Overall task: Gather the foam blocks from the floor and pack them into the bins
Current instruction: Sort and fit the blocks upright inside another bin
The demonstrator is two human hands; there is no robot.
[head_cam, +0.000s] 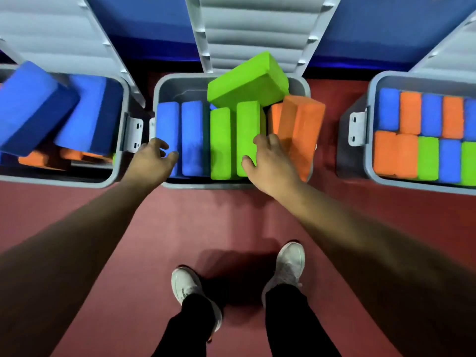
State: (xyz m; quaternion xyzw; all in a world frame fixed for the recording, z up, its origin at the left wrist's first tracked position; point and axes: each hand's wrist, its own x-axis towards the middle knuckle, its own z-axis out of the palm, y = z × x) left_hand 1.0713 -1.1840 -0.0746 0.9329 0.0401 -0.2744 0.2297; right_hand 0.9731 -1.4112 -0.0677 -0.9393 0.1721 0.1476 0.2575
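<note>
The middle grey bin [180, 85] holds two upright blue foam blocks [192, 132], two upright green blocks [220, 140] and orange blocks [302, 130] leaning at its right side. A large green block [247, 79] lies tilted on top of them. My left hand [150, 162] reaches over the bin's near left corner, its fingers curled round the end of the leftmost blue block [166, 124]. My right hand [270, 163] lies on the right green block [248, 122], thumb on its near end and fingers spread toward the orange blocks.
A left bin [121, 86] holds loosely piled blue and orange blocks. A right bin [371, 99] is packed with neat rows of blue, orange and green blocks. Grey lids [253, 29] stand open behind the bins. My feet [185, 284] stand on the red floor.
</note>
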